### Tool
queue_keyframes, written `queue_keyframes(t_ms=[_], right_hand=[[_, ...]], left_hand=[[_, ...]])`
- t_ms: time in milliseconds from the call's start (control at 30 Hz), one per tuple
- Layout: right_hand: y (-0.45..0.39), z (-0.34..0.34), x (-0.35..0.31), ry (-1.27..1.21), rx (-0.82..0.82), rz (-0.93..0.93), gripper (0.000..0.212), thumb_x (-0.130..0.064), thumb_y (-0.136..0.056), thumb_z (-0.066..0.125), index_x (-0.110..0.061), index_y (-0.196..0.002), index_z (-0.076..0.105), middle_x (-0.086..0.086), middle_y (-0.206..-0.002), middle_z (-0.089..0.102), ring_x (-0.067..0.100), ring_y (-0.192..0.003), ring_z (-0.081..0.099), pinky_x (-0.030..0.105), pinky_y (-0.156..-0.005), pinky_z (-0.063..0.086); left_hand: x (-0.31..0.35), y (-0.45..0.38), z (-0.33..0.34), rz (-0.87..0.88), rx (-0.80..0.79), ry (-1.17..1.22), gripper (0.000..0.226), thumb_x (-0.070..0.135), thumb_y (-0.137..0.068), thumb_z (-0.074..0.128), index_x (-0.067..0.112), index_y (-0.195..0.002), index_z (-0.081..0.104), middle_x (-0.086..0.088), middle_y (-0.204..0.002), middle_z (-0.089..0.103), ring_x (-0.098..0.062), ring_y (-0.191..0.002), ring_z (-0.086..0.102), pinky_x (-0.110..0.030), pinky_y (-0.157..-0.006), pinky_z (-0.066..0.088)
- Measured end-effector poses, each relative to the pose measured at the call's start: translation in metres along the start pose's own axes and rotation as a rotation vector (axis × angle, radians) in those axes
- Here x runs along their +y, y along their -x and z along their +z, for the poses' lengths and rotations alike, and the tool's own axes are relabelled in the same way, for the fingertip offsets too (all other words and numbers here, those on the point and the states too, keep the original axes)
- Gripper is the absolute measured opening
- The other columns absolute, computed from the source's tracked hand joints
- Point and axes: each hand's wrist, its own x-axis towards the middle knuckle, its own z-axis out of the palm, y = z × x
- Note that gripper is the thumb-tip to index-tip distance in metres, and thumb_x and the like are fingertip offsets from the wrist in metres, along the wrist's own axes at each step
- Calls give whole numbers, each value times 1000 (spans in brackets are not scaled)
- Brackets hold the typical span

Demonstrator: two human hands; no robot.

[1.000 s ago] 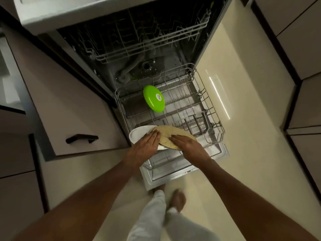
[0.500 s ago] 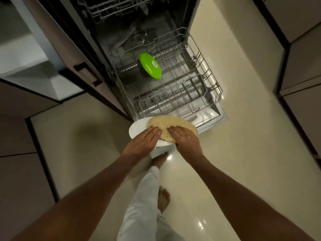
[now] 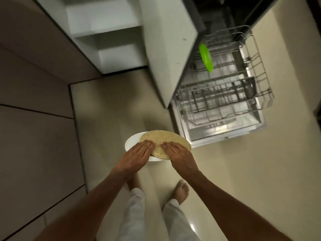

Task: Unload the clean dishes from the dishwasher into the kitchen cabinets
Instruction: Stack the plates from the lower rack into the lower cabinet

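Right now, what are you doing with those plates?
A person is unloading the dishwasher. Both hands, left hand and right hand, hold two stacked plates over the floor: a speckled tan plate on top of a white plate. One green plate stands in the pulled-out lower rack. An open cabinet shows ahead.

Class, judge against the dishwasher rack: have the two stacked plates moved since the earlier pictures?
Yes. The plates, carried by both hands, have come out of the rack and now sit clear of it, over the floor.
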Motion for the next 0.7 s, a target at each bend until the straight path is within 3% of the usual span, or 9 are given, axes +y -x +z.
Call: queue_keyframes(t_ms=[100,167,267,367,467,700], right_hand=[[-51,12,-36,15,-9,-71,49,-1,-89,46,-8,-128,75,7,-125,76,29,-109,74,40,-94,62],[-86,16,-56,23,16,-121,45,-2,-92,50,-9,-130,74,6,-128,75,27,-113,73,40,-97,60],[-147,15,-78,36,108,-189,40,-4,-95,58,-9,-131,73,6,-130,74,26,-116,72,40,-100,58],[-211,1,-91,55,216,-206,38,-2,-93,64,-8,-130,73,7,-129,75,27,-115,72,42,-99,58],[-274,-20,-95,99,319,-184,40,0,-94,55,-7,-129,74,8,-128,75,29,-114,73,44,-96,60],[-390,-58,-68,164,464,-191,44,5,-91,61,-8,-131,73,7,-128,75,31,-114,73,44,-96,60]], left_hand=[[-46,28,-16,-94,-9,-18,40,0,-94,52,-5,-130,68,-22,-133,68,-36,-122,68,-47,-96,60],[-77,42,-30,-146,3,-34,43,-4,-92,58,-8,-134,64,-25,-137,65,-39,-126,65,-49,-97,59],[-132,50,-59,-178,62,-111,47,-3,-97,46,-8,-143,55,-24,-145,59,-38,-133,60,-48,-100,57],[-187,35,-96,-173,132,-177,47,-5,-100,40,-7,-145,53,-22,-148,57,-37,-136,57,-46,-103,56],[-238,7,-130,-160,206,-228,44,-8,-100,47,-7,-143,55,-22,-148,56,-37,-136,56,-46,-104,55],[-324,-63,-170,-263,243,-186,48,1,-107,38,-8,-154,36,-30,-159,37,-45,-147,40,-55,-116,43]])
